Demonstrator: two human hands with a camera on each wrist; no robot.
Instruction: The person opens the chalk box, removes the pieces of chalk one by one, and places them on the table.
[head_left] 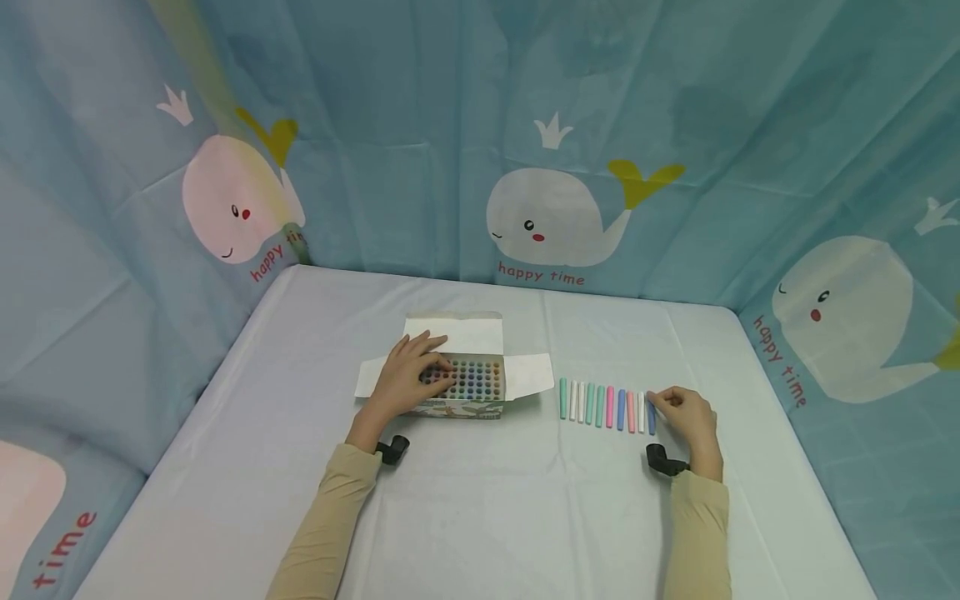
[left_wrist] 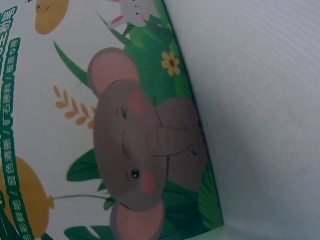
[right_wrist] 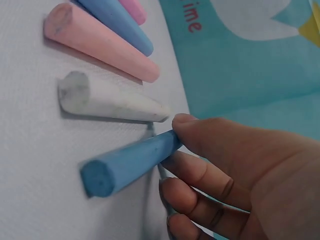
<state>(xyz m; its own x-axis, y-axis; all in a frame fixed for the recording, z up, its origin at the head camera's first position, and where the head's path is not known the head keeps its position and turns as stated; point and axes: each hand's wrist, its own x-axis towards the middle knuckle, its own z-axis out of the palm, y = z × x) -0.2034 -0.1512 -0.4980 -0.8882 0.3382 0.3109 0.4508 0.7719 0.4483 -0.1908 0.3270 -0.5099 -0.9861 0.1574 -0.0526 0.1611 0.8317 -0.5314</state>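
An open box (head_left: 467,409) of chalk stands on the table, packed with rows of coloured chalk ends (head_left: 480,380). My left hand (head_left: 405,375) lies over its left part; thumb and index tips are apart above the chalk. The box's printed side, with an elephant (left_wrist: 132,135), fills much of the left wrist view, where the hand is out of sight. My right hand (head_left: 686,414) pinches the far end of a blue chalk stick (right_wrist: 132,162) between thumb and finger. That stick is the rightmost of a row, beside a white chalk stick (right_wrist: 112,97).
Left of the blue stick runs a row of several chalk sticks, among them a pink one (head_left: 610,407) and a green one (head_left: 563,398). The box's white flaps (head_left: 528,375) spread outward. Behind the white-covered table (head_left: 510,517) hangs a blue whale-print curtain (head_left: 390,183).
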